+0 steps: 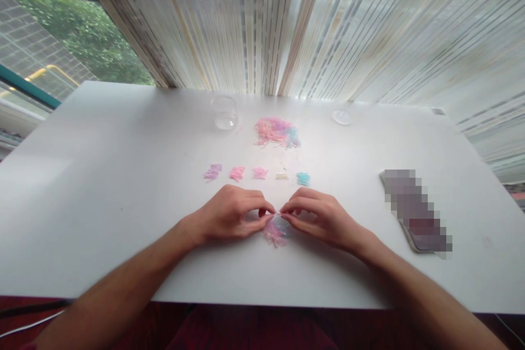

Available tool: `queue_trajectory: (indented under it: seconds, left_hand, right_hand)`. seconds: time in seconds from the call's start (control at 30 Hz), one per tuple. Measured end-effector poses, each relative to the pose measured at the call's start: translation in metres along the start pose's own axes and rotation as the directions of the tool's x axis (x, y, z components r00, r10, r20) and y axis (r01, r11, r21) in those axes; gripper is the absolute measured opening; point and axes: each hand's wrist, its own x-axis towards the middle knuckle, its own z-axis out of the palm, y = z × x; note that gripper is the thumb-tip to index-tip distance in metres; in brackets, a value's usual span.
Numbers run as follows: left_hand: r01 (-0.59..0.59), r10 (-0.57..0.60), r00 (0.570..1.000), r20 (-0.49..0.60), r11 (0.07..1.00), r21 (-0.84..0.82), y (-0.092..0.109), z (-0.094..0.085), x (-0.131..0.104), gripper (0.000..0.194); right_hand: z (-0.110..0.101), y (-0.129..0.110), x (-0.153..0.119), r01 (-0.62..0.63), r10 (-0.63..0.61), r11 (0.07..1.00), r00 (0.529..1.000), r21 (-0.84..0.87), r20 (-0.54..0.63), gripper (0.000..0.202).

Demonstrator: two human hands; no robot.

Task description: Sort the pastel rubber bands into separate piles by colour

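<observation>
My left hand (241, 210) and my right hand (311, 213) meet at the front middle of the white table (123, 251). Thumb and forefinger of each are pinched at the top edge of what looks like a small clear bag (275, 231), with pink, lilac and pale blue strands showing through. Just beyond my hands lies a row of small sorted bundles: lilac (212, 173), coral pink (237, 173), light pink (260, 173), cream (281, 176) and turquoise (303, 178). Farther back is a loose mixed heap (276, 131) of the same thin pastel pieces.
A clear round jar (225, 114) stands at the back, left of the heap. To the heap's right lies a pale round disc (342, 117), perhaps a lid. A phone (414, 210), partly pixelated, rests on the right. Striped curtains (262, 22) hang along the back edge.
</observation>
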Motion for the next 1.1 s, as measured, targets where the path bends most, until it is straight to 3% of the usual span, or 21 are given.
queue_trajectory:
  seconds: [0.23,0.57,0.7,0.87,1.1]
  left_hand:
    - [-0.014,0.014,1.0,-0.013,1.0,-0.005,0.0,0.0,0.0,0.018]
    - [-0.013,0.018,0.994,-0.111,0.999,0.047,0.001,-0.007,0.002,0.011]
    - [0.108,-0.106,0.994,-0.035,0.992,0.062,-0.007,-0.029,-0.005,0.012]
    - [0.314,-0.288,0.946,-0.149,0.929,0.194,-0.028,-0.06,-0.02,0.015]
    - [0.388,-0.365,0.921,-0.135,0.878,0.279,-0.036,-0.063,-0.023,0.02]
  right_hand:
    - [0.002,-0.002,0.0,0.013,-0.012,1.0,0.999,0.013,-0.044,0.012]
    - [0.002,-0.003,0.001,0.022,-0.022,1.0,0.994,0.007,-0.105,0.009]
    - [0.003,-0.001,0.0,0.013,-0.015,1.0,0.996,-0.02,-0.093,0.01]
    - [0.002,0.0,0.0,0.021,-0.025,0.997,0.998,-0.068,-0.064,0.012]
    - [0.002,0.003,0.0,0.011,-0.013,0.997,1.0,-0.074,-0.027,0.012]
